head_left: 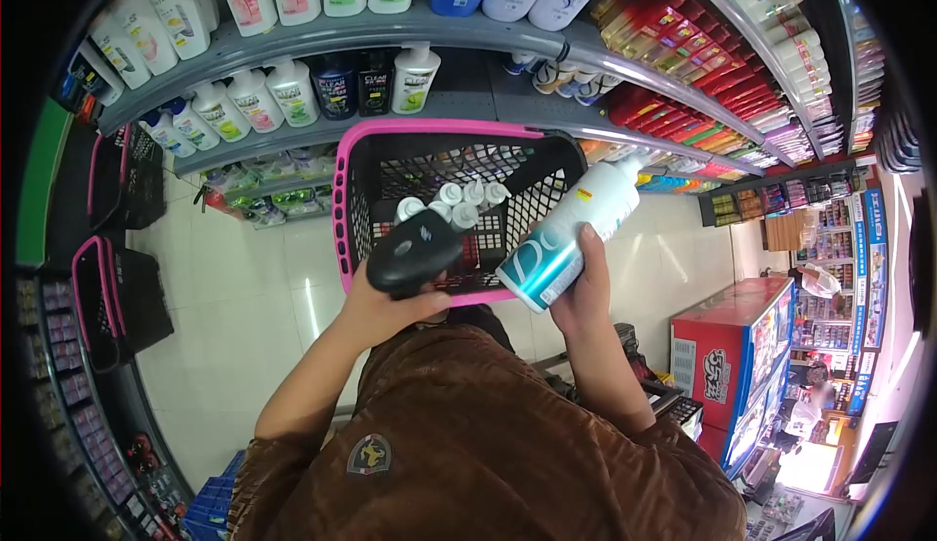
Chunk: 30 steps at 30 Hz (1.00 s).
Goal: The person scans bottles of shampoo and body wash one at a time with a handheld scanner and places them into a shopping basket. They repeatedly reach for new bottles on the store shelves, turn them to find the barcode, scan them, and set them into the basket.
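In my left hand (395,302) is a black rounded object (416,251), its fingers wrapped around it at the basket's near side. My right hand (586,292) grips a white and teal pump bottle (576,229), tilted with its pump toward the upper right, over the basket's right side. Between and beyond the hands is a black shopping basket with a pink rim (344,195). Several white-capped bottles (451,194) stand inside it, partly hidden by the black object.
Shelves (293,34) of shampoo bottles run across the front, with red packets (683,43) to the right. More black and pink baskets (122,292) are at the left. A red freezer (717,346) stands at the right; people are visible beyond it.
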Available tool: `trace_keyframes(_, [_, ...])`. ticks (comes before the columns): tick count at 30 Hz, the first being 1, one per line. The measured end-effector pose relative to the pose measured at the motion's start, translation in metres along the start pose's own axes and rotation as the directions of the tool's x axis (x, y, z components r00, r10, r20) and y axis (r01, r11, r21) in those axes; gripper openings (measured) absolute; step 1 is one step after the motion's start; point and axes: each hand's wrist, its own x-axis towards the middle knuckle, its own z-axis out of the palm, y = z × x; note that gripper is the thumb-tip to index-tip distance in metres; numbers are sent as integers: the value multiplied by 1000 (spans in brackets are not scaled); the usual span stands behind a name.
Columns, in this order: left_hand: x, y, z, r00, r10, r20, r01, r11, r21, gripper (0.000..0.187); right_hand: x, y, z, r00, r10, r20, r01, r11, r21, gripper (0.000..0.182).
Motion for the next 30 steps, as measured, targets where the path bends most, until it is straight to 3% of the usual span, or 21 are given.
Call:
trace_keyframes(3, [12,4,25,993,-65,-98,79,985,154,78,-2,8,14,1000,14,28,-13,999,-33,54])
trace_keyframes(4, [17,2,34,992,-67,-104,83,983,162,78,-2,11,19,998,25,60,-21,998,-62,57])
trace_keyframes(6, [26,-5,48,943,305,-133,-257,922,290,86,0,20,26,994,85,68,-82,996,-38,55])
trace_keyframes(7, [25,-6,51,975,169,-142,-135,965,226,89,2,24,29,994,91,67,-89,995,-37,54])
trace_keyframes(10, [25,-4,50,948,262,-180,-194,925,327,93,-2,20,33,986,101,135,-100,995,-15,56])
trace_keyframes(11, [26,-17,42,952,248,-181,-230,966,117,93,-1,17,35,973,104,205,-106,994,2,59])
trace_keyframes(12, [26,-15,40,952,245,-185,-225,967,122,93,-5,13,40,972,109,208,-113,994,5,59])
trace_keyframes(14, [28,-9,35,965,194,-175,-224,960,-169,91,-12,7,48,972,-9,236,32,995,-96,66])
trace_keyframes(16, [27,-10,32,975,169,-144,-202,944,-260,81,-8,13,39,963,-43,267,80,988,-129,76])
trace_keyframes(18, [28,-19,31,996,-45,-82,-22,736,-676,75,-2,19,34,910,-115,398,155,985,-71,83])
trace_keyframes(19, [31,-18,32,999,-22,-23,0,715,-700,70,0,21,35,906,-94,412,140,987,-81,98])
trace_keyframes(20, [32,-17,35,1000,-21,-20,1,713,-701,70,4,23,38,907,-96,411,142,986,-83,98])
trace_keyframes(22, [35,-7,40,991,-53,124,130,604,-786,74,12,25,48,838,-127,530,61,988,140,110])
trace_keyframes(23, [37,-4,44,990,-37,133,130,578,-805,73,14,27,48,829,-134,544,70,988,138,118])
trace_keyframes(26, [41,-14,40,991,-12,137,114,630,-768,73,13,21,56,830,-172,531,63,974,217,121])
trace_keyframes(30, [42,-14,33,989,-30,145,122,719,-684,65,12,21,54,887,-170,431,114,982,151,99])
